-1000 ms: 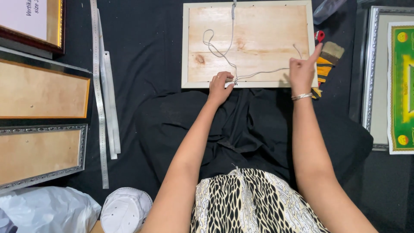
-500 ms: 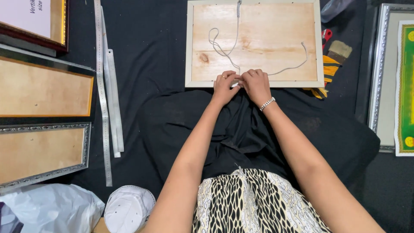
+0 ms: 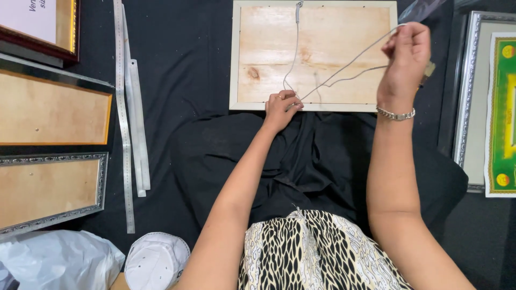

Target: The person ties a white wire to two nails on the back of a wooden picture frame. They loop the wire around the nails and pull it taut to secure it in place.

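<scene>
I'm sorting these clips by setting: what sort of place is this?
Probably a picture-framing workshop: a frame back being strung with hanging cord on dark cloth, more frames alongside, and long metal rulers.

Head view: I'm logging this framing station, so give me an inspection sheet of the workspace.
Surface: black cloth.
Job's things: white-edged wooden frame back, face down; thin grey cord across it.
Clutter: long metal rulers, white cap, white plastic bag.
Grippers: left hand pins cord at the lower edge; right hand pulls it taut, raised.
Cables: nothing seen.
Surroundings: wood-backed frames left, silver-framed green picture right.
</scene>
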